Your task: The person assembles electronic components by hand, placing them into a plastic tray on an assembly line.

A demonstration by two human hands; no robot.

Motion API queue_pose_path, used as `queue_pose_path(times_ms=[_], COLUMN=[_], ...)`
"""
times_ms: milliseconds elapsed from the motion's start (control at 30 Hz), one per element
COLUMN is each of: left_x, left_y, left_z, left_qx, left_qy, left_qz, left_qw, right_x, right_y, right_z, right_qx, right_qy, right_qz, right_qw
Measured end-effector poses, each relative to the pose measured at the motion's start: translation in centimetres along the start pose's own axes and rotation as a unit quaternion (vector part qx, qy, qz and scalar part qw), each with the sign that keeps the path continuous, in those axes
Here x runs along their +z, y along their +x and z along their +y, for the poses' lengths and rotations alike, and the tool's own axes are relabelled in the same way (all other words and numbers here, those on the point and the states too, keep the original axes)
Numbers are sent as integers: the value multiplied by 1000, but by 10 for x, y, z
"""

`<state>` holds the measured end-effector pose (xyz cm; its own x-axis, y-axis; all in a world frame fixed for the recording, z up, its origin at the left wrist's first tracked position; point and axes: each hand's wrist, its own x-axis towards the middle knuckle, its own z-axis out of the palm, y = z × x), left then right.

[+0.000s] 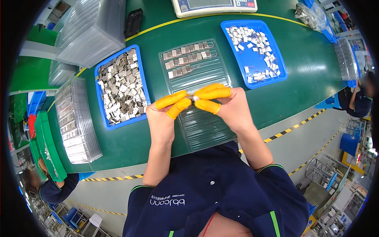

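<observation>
My left hand (161, 115) and my right hand (233, 108) meet above a clear ribbed plastic tray (203, 126), with yellow covers on the fingertips. Pinched in the left fingers is a small grey metal block (189, 97), largely hidden. The right fingertips close on a small white block (196, 98), which touches or nearly touches the grey one; whether they are joined I cannot tell. In the tray's far part lie three rows of small grey-and-white blocks (182, 61) with thin wires. The front grooves show bare plastic.
Left of the tray, a blue bin (147, 87) is heaped with metal blocks. A second blue bin (252, 59) at the right holds white wired pieces. Stacked clear trays (89, 35) rise at the far left, others (77, 118) nearer. A scale (213, 8) stands at the back.
</observation>
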<state>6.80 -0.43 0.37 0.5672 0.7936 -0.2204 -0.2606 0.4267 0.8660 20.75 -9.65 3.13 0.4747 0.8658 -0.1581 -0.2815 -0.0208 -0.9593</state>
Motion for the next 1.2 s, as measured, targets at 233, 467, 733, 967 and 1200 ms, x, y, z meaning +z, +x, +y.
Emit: queue_pose_path(times_ms=[233,467,733,967,1200], left_x=[0,7,12,-14,-35], left_y=[-6,-7,-9,-15,-31], left_z=[9,-4,-9,-17,-12], left_qx=[-46,-50,-42,204,238], left_qy=[20,-74,-141,313,366], left_qz=[-111,-52,25,21,134], left_qw=[992,995,989,927,890], right_x=[-13,2,6,-22,-28], right_y=[3,3,17,70,78], right_z=[-3,16,12,25,47], right_qx=[137,-38,-143,-314,-345], right_qy=[85,-42,-200,-510,-629], right_qz=[-94,-14,12,77,54], right_qw=[982,998,969,797,695])
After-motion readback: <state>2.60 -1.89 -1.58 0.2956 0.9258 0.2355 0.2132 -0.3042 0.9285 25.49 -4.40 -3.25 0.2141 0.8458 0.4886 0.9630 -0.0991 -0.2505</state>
